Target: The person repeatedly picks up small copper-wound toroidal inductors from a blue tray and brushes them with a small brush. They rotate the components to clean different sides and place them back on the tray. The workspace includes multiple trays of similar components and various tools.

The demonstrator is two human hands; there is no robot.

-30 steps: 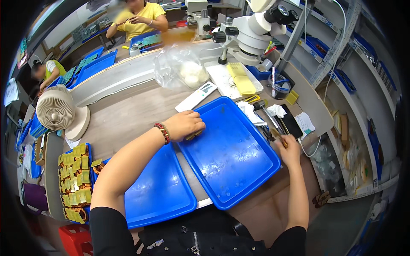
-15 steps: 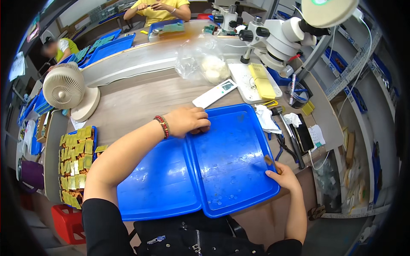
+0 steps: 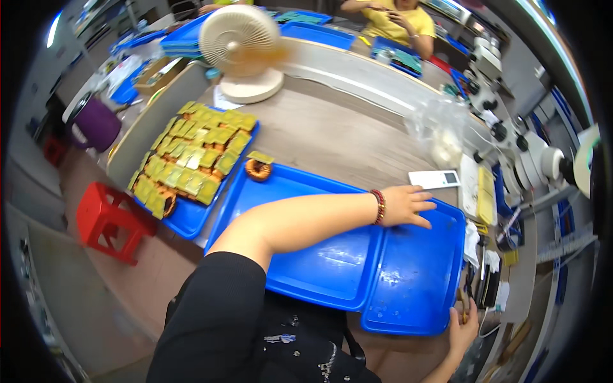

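My left hand is open, its fingers spread over the far edge of the right blue tray. Nothing shows in its fingers. The left forearm, with a red beaded bracelet, crosses above the middle blue tray. At the right tray's near right corner, my right hand pinches a small brownish piece, too small to name. One copper-wound ring coil with a yellow-green plate sits at the middle tray's far left corner. Several more coils with yellow-green plates fill the left blue tray.
A beige fan stands at the back left. Beyond the right tray lie a white remote-like device, a plastic bag and a microscope. A red stool stands at left. Another person in yellow sits across the partition.
The view has swung left, showing more of the coil tray and fan. My left hand's fingers have gone from curled to spread. The right hand keeps its small piece.
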